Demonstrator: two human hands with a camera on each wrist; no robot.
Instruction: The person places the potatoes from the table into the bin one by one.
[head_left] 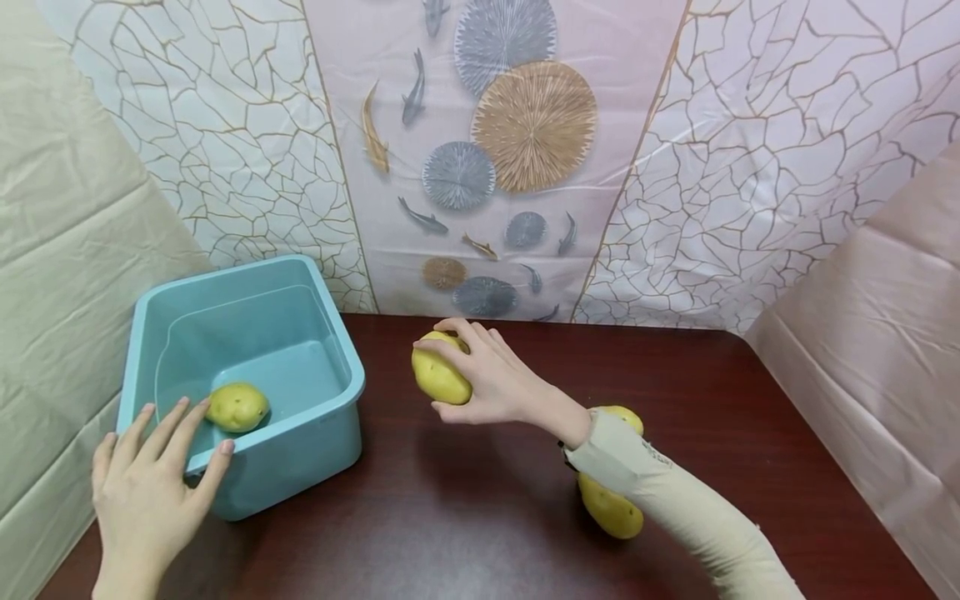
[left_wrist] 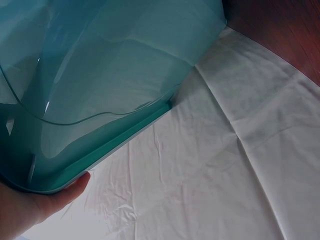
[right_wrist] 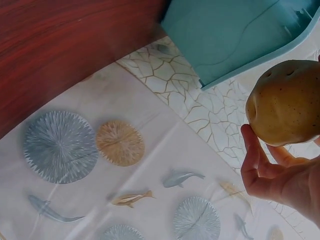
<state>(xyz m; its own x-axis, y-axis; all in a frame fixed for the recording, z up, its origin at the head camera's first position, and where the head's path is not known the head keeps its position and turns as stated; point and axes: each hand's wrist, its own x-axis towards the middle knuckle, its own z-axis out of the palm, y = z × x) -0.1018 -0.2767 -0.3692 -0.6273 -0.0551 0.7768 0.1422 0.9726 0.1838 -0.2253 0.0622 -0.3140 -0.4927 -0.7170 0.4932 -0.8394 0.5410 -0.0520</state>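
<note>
My right hand (head_left: 491, 375) grips a yellow potato (head_left: 441, 375) between thumb and fingers, above the table and right of the blue bin (head_left: 288, 467). The right wrist view shows this potato (right_wrist: 285, 102) close up, with fingertips against its underside. My left hand (head_left: 153, 483) rests at the bin's near left corner, its fingers extended over the rim and the thumb by the near edge. Inside the bin, another potato (head_left: 238, 407) lies on the floor near those fingers. In the left wrist view, one digit (left_wrist: 70, 192) lies along the bin's rim (left_wrist: 120, 142).
More potatoes (head_left: 617, 510) lie on the dark red table (head_left: 720, 433), partly hidden under my right sleeve (head_left: 675, 483). Patterned cloth (head_left: 525, 250) hangs behind the table, and pale cloth (head_left: 877, 350) hangs along both sides.
</note>
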